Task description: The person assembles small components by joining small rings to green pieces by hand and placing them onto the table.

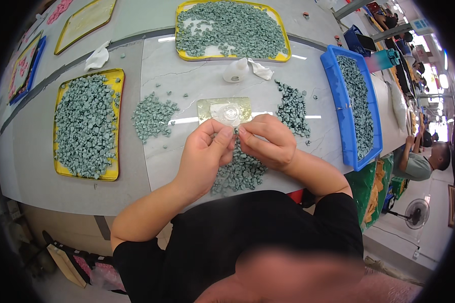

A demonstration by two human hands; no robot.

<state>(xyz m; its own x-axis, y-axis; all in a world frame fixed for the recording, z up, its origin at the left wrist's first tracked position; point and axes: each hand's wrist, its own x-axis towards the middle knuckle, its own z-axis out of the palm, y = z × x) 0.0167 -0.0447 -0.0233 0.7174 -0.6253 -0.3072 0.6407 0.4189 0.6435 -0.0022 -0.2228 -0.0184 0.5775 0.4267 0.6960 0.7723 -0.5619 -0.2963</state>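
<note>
Just in front of a clear round dish [229, 113], my left hand [199, 156] and my right hand [270, 142] come together fingertip to fingertip. Thumbs and forefingers of both pinch one small dark green piece [236, 130], mostly covered by the fingers. The dish rests on a white pad atop a yellowish square plate [202, 108]. Under and in front of my hands lies a heap of small grey-green pieces [240, 174]. A similar loose pile [154, 117] is to the left, and a darker pile [291, 108] is to the right.
Yellow-rimmed trays of green pieces stand at left [117, 126] and far middle [232, 56]. A blue bin [347, 126] holds more at right. Beyond the plate are a white squeeze bottle [236, 71] and a crumpled tissue [261, 70]. Another person [420, 160] sits at far right.
</note>
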